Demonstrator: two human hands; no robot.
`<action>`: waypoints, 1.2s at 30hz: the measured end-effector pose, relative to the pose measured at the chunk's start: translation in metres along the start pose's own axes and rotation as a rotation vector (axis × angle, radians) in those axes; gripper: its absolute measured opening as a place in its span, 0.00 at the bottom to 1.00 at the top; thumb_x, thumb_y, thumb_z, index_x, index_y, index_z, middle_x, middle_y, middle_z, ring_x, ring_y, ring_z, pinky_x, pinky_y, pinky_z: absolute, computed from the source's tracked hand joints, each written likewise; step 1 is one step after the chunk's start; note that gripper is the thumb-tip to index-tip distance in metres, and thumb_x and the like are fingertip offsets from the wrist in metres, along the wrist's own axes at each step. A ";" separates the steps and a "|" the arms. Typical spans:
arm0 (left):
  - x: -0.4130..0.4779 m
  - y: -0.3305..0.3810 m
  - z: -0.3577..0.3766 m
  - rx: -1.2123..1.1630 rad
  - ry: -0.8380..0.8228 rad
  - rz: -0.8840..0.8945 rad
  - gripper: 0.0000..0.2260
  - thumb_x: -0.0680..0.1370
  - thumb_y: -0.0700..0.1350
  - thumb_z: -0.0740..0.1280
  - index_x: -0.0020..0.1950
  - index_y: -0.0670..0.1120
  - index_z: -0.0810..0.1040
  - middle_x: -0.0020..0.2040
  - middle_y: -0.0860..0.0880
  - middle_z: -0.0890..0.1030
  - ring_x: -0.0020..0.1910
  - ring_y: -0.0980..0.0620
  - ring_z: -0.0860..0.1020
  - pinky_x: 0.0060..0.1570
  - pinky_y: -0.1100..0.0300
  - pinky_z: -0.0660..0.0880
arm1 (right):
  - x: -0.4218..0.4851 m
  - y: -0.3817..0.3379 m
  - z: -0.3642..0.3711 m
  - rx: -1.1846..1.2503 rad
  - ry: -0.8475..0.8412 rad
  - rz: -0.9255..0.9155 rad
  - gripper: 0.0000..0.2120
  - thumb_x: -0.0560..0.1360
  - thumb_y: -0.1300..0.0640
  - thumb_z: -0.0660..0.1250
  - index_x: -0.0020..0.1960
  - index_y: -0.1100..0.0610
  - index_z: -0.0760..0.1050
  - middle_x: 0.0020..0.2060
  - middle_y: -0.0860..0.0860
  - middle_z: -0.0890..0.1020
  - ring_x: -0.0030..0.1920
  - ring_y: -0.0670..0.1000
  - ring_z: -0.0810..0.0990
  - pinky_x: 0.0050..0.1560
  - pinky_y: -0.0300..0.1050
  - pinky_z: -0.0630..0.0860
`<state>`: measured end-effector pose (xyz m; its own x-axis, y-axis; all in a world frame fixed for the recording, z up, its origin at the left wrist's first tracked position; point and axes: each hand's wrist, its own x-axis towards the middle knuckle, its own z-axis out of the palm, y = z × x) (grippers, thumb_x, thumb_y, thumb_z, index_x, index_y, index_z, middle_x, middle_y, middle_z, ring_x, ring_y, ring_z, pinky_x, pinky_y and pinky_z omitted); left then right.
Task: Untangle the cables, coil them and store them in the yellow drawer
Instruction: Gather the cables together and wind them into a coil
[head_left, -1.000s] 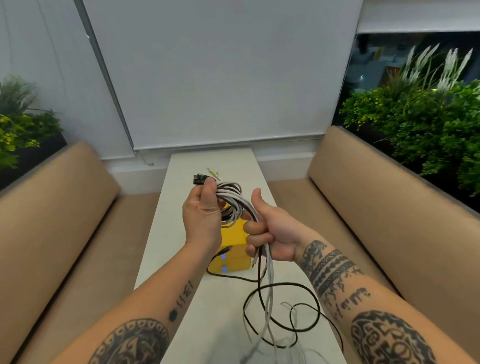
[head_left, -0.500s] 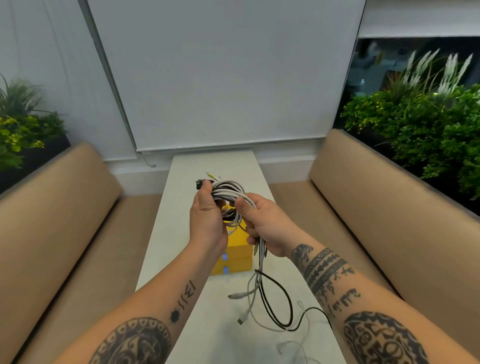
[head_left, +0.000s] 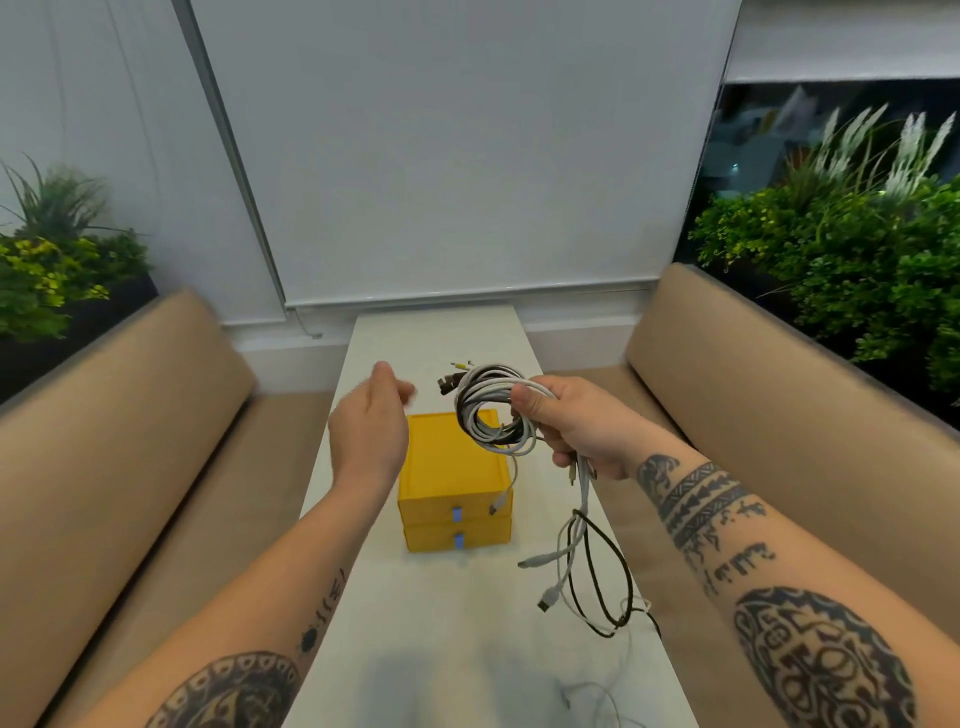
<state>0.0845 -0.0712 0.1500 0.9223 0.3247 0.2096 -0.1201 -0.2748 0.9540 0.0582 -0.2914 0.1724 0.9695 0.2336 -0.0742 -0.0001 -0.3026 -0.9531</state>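
Now gripping a half-wound coil of white and black cables (head_left: 491, 410) in the right hand (head_left: 576, 426), above the small yellow two-drawer box (head_left: 449, 478) on the long white surface (head_left: 441, 623). Left hand (head_left: 371, 436) relaxed, empty. Dangling tails (head_left: 597, 577) uncoiled, drawers (head_left: 457, 513) shut, nothing stored.

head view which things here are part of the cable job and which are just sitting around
Job: cable bundle, gripped in the fingers of the right hand; its loose ends hanging below; yellow drawer unit, both drawers closed; left hand, holding nothing.
Just there: benches, plants, window blind.
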 end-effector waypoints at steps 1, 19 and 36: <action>0.001 0.002 -0.005 0.044 0.088 0.167 0.15 0.81 0.54 0.59 0.41 0.49 0.79 0.42 0.54 0.80 0.45 0.51 0.77 0.45 0.57 0.72 | -0.001 -0.001 -0.002 -0.031 -0.013 -0.009 0.14 0.81 0.43 0.64 0.47 0.53 0.77 0.25 0.44 0.66 0.27 0.48 0.60 0.27 0.41 0.68; -0.014 0.041 0.003 0.314 -0.905 0.311 0.10 0.75 0.48 0.74 0.55 0.56 0.81 0.38 0.62 0.82 0.37 0.65 0.79 0.36 0.71 0.72 | -0.020 -0.011 -0.002 -0.146 -0.183 0.072 0.24 0.78 0.35 0.63 0.45 0.58 0.76 0.27 0.49 0.66 0.27 0.50 0.66 0.34 0.48 0.70; -0.005 0.030 -0.010 0.144 -0.697 0.309 0.07 0.80 0.46 0.70 0.57 0.54 0.81 0.35 0.66 0.81 0.33 0.67 0.78 0.31 0.74 0.70 | -0.010 -0.003 0.019 -0.515 0.293 -0.099 0.19 0.84 0.43 0.54 0.42 0.52 0.74 0.33 0.46 0.75 0.32 0.47 0.72 0.33 0.45 0.66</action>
<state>0.0721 -0.0720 0.1798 0.8786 -0.4168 0.2330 -0.4045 -0.3906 0.8269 0.0440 -0.2748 0.1705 0.9860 0.0415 0.1617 0.1420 -0.7183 -0.6811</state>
